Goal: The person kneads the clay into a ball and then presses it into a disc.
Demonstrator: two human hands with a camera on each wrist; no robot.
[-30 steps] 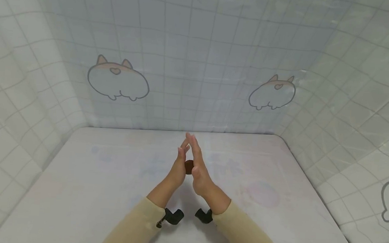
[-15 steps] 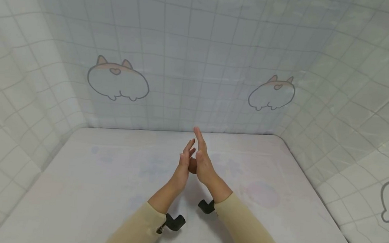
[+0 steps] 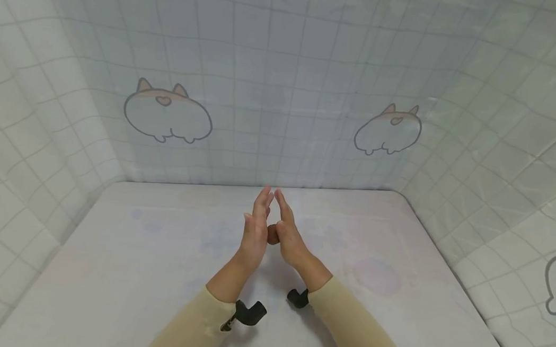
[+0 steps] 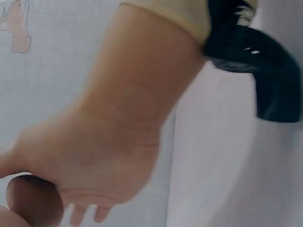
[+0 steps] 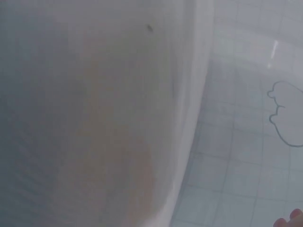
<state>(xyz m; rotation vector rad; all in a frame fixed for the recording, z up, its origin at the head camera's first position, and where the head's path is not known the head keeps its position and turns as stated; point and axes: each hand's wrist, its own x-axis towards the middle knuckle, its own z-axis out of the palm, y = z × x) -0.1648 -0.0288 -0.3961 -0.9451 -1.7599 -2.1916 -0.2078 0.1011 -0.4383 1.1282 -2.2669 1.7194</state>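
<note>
A smooth brown ball (image 3: 272,235) sits between the two palms, above the table in the head view. My left hand (image 3: 254,237) is upright with straight fingers, its palm against the ball's left side. Facing it, my right hand (image 3: 293,242) presses from the other side, fingers also extended. The fingertips of both hands come close together at the far end. In the left wrist view the ball (image 4: 35,201) shows at the lower left, beside the heel of the left hand (image 4: 94,151). Only some fingertips (image 5: 286,222) show at the right wrist view's lower corner.
A pale, faintly patterned table (image 3: 147,271) lies under the hands. White grid-printed sheeting with animal drawings (image 3: 168,115) rises behind and at both sides. Black angled wrist mounts (image 3: 250,313) stick inward from both cream sleeves (image 3: 355,324).
Over the last half second my left hand has slid forward and my right hand has drawn back slightly; before that they slid the opposite way. The ball has stayed between the palms.
</note>
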